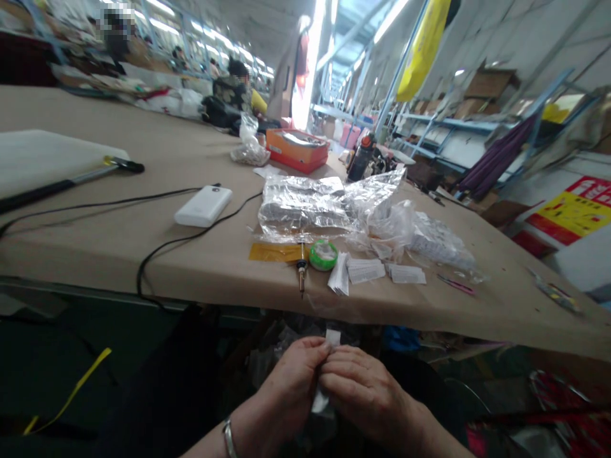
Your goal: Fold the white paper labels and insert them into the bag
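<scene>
Both hands meet below the table's front edge, close to my lap. My left hand (pixel 296 375) pinches a small white strip (pixel 333 337) between thumb and finger. Against it, my right hand (pixel 358 381) is closed round the same strip, its fingers pressed together. A pale piece (pixel 321 402) hangs below, between the palms; whether it is part of the strip is hidden. On the table (pixel 224 267) above lie stacks of white labels (pixel 365 270), a green tape roll (pixel 323 254), a pen-like tool (pixel 301 270) with a metal tip and an amber strip (pixel 272 252).
Clear plastic bags (pixel 305 207) lie behind the labels. Further back stand an orange box (pixel 296 151) and a dark bottle (pixel 361 158). A white power bank (pixel 204 206) and black cable lie left, pink tweezers (pixel 456 284) and cutters (pixel 556 296) right. A person (pixel 233 89) sits beyond.
</scene>
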